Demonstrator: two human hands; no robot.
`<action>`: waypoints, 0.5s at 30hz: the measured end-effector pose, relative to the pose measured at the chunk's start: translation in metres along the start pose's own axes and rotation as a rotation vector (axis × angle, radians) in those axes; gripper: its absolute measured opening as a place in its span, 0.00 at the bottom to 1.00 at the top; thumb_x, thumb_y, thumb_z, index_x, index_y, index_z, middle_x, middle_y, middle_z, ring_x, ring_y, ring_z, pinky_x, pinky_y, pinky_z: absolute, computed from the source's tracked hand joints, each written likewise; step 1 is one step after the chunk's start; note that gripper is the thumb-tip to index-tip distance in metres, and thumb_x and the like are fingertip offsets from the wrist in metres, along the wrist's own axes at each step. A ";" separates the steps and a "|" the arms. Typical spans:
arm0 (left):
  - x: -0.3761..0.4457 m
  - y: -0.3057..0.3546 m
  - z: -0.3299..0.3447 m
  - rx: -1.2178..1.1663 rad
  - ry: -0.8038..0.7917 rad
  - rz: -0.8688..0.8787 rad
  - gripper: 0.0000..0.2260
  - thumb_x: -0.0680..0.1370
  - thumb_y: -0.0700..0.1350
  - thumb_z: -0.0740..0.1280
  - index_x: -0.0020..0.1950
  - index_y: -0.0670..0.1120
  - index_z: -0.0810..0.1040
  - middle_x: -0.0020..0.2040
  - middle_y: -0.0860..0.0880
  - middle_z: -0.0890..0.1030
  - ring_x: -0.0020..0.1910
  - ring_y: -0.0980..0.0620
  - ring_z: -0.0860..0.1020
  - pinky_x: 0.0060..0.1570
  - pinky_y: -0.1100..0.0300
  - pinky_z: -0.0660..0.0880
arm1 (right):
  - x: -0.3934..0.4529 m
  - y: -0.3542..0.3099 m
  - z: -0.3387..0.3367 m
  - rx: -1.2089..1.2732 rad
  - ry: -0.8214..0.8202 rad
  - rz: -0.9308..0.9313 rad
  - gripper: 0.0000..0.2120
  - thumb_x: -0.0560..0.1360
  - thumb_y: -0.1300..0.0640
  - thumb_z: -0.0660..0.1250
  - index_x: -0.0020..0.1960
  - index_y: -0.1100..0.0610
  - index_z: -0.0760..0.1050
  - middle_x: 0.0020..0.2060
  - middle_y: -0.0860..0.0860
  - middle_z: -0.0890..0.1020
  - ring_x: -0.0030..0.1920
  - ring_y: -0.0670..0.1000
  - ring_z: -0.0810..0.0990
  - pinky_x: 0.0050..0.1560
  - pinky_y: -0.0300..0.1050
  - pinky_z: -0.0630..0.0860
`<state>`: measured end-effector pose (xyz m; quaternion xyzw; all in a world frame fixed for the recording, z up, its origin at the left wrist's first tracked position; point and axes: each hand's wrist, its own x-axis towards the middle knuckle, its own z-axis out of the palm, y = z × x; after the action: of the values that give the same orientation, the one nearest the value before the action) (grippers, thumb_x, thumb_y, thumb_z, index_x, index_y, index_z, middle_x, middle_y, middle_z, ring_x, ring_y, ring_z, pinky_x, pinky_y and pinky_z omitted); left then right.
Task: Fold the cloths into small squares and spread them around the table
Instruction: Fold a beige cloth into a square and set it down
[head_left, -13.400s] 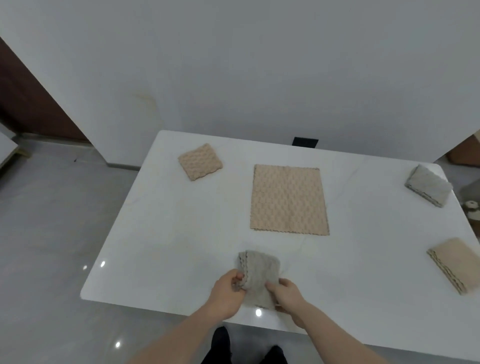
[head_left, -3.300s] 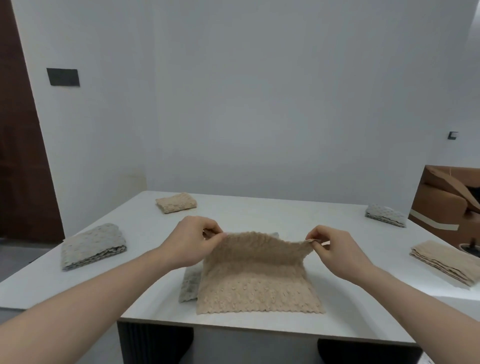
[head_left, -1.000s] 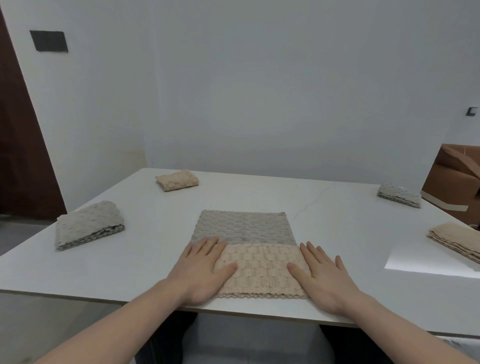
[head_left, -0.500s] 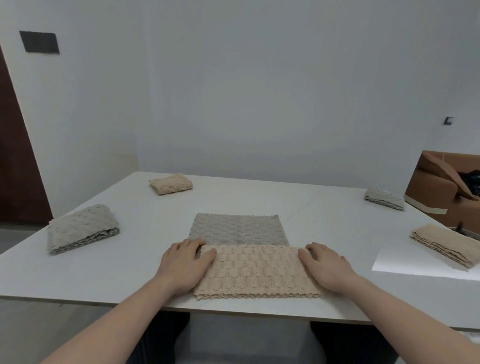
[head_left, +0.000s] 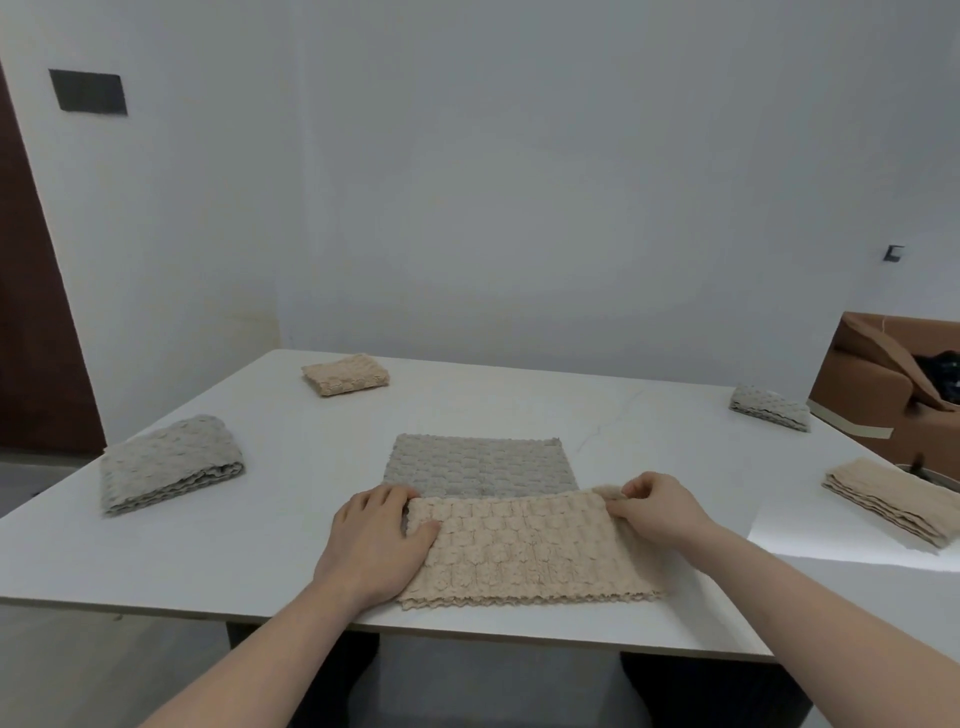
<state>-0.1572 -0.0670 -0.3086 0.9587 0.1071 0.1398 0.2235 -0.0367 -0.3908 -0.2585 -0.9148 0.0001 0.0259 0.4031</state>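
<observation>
Left hand (head_left: 375, 545) flat on the left end of the beige cloth (head_left: 524, 551), fingers mostly straight and pressing down, thumb lying across the weave, fingertips reaching the cloth's far left corner. Right hand (head_left: 657, 512) curled at the far right corner of the same cloth, thumb and forefinger pinching that corner and lifting it slightly off the surface.

Beige cloth folded in half into a wide band, stretched between the two hands, near scalloped edge just inside the front rim of the white table (head_left: 249, 551). Directly beyond the fingertips of both hands, a grey cloth (head_left: 480, 465) spread flat, its near edge tucked under the beige one or simply touching it; hard to tell which from this angle.

Well left of the left hand, a folded grey cloth (head_left: 171, 462) near the table's left edge. Far beyond the left fingertips, a folded beige square (head_left: 345, 374) near the far left corner. Far beyond and right of the right fingers, a small folded grey square (head_left: 770, 407) at the far right corner. Right of the right hand, near the table's right edge, a folded beige stack (head_left: 891, 499). Past that edge, an open cardboard box (head_left: 878, 384) with something dark inside. High on the wall to the left, a dark wall plate (head_left: 88, 92).
</observation>
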 end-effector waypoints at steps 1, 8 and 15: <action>0.000 0.000 0.000 -0.010 0.004 -0.002 0.21 0.80 0.64 0.58 0.71 0.59 0.70 0.71 0.59 0.72 0.72 0.52 0.66 0.74 0.52 0.61 | -0.001 -0.005 -0.003 0.051 0.013 -0.001 0.11 0.72 0.54 0.75 0.49 0.56 0.77 0.46 0.53 0.84 0.44 0.51 0.81 0.40 0.44 0.74; 0.000 -0.001 -0.003 -0.125 0.042 -0.014 0.20 0.78 0.62 0.61 0.69 0.58 0.72 0.68 0.58 0.75 0.69 0.54 0.70 0.72 0.53 0.65 | -0.022 -0.060 -0.012 0.287 -0.052 -0.035 0.16 0.71 0.57 0.77 0.55 0.55 0.75 0.48 0.54 0.83 0.41 0.52 0.81 0.39 0.45 0.76; -0.003 -0.003 -0.005 -0.281 0.069 -0.018 0.18 0.79 0.56 0.64 0.68 0.58 0.73 0.66 0.59 0.75 0.66 0.58 0.72 0.67 0.55 0.70 | -0.052 -0.119 0.025 0.466 -0.256 -0.080 0.16 0.74 0.66 0.72 0.59 0.60 0.72 0.42 0.56 0.78 0.24 0.46 0.76 0.31 0.41 0.79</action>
<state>-0.1621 -0.0626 -0.3063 0.9115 0.1027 0.1845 0.3529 -0.0871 -0.2937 -0.1852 -0.7858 -0.0810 0.1245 0.6004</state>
